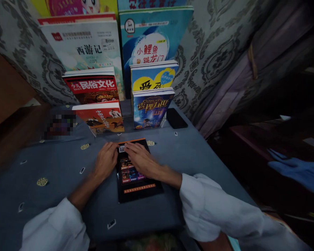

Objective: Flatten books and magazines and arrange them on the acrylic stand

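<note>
"Hands resting?"

"Left hand (107, 159) is curling by the left edge of the dark book (132, 176), whether gripping I can't tell; right hand (141, 159) is lying unclenched across it."

"And it's sitting on the table (75, 205), before those standing books (152, 113)."

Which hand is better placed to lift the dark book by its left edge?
Probably the left hand: it sits at that edge, near the upper corner of the dark book, while the right hand lies over its face.
</note>
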Demonstrator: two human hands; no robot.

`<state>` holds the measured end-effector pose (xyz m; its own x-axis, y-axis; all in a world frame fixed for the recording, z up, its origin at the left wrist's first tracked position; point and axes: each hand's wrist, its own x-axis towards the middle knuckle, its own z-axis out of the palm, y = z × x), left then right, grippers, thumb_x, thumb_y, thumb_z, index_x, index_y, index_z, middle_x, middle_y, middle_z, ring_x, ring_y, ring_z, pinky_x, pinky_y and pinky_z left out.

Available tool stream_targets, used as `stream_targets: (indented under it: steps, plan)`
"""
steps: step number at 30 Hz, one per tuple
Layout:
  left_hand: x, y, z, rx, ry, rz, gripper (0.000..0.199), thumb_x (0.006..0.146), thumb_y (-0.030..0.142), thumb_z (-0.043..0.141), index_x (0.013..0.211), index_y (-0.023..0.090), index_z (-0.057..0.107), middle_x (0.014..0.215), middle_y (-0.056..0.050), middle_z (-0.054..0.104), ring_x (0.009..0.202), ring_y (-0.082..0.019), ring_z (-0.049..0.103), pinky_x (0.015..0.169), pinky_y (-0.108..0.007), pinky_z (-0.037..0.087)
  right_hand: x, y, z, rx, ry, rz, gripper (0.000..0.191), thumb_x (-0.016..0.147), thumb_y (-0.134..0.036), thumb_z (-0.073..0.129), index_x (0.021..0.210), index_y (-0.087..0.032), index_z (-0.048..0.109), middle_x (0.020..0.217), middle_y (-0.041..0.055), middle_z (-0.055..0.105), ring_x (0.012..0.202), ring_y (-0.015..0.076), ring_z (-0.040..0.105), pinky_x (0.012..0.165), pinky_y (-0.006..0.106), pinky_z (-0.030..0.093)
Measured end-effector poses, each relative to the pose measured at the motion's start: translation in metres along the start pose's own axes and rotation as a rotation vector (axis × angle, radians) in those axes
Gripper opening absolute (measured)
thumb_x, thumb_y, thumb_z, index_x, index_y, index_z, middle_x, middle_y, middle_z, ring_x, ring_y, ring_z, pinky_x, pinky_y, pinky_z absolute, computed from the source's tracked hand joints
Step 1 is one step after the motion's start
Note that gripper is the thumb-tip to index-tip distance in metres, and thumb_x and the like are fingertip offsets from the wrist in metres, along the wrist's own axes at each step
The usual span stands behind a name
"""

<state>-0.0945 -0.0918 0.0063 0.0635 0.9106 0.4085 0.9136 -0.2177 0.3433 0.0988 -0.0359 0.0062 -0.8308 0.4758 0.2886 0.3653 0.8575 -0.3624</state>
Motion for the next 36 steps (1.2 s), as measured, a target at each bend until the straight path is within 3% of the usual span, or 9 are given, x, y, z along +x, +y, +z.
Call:
stream_targets:
  steps: [3,7,16,28,36]
  plan:
    - [0.0,-0.004,-0.001,-0.002,0.0,-0.019,0.024,0.092,0.009,0.041,0.096,0.018,0.062,0.095,-0.007,0.068,0.093,-0.023,0.064,0.089,-0.039,0.052,0.015,-0.009,0.003,0.037,-0.097,-0.023,0.056,0.089,-0.005,0.047,0.145,0.0,0.045,0.152,0.0235,0.048,0.148,0.0278,0.036,0.121,0.05,0.031]
    - [0.001,-0.008,-0.004,-0.002,-0.037,-0.053,0.025,0.091,0.008,0.04,0.093,0.018,0.063,0.091,-0.006,0.067,0.088,-0.021,0.065,0.083,-0.035,0.053,0.021,-0.013,0.003,0.029,-0.128,-0.038,0.058,0.088,-0.005,0.049,0.145,0.002,0.042,0.154,0.0255,0.043,0.15,0.0292,0.032,0.124,0.049,0.026]
    - [0.001,0.003,-0.007,0.175,-0.091,-0.027,0.029,0.089,0.006,0.044,0.101,0.017,0.068,0.097,-0.008,0.069,0.092,-0.024,0.064,0.09,-0.039,0.052,0.009,0.0,0.008,-0.038,-0.046,0.011,0.043,0.1,-0.022,0.049,0.139,-0.007,0.052,0.15,0.0209,0.051,0.146,0.0278,0.039,0.122,0.05,0.032]
    - [-0.002,0.007,-0.004,0.272,-0.115,-0.013,0.034,0.091,0.008,0.044,0.113,0.017,0.068,0.106,-0.009,0.068,0.098,-0.025,0.062,0.091,-0.041,0.053,-0.026,0.033,-0.007,-0.038,0.063,0.148,0.042,0.101,-0.025,0.045,0.14,-0.013,0.055,0.148,0.0182,0.054,0.143,0.028,0.045,0.119,0.057,0.035]
    - [-0.004,0.004,0.002,0.227,-0.073,0.047,0.034,0.09,0.007,0.043,0.114,0.015,0.067,0.112,-0.012,0.066,0.102,-0.028,0.061,0.093,-0.046,0.053,-0.032,0.044,-0.004,0.063,0.141,0.162,0.042,0.099,-0.022,0.046,0.139,-0.016,0.055,0.145,0.0174,0.057,0.141,0.0282,0.048,0.117,0.059,0.036]
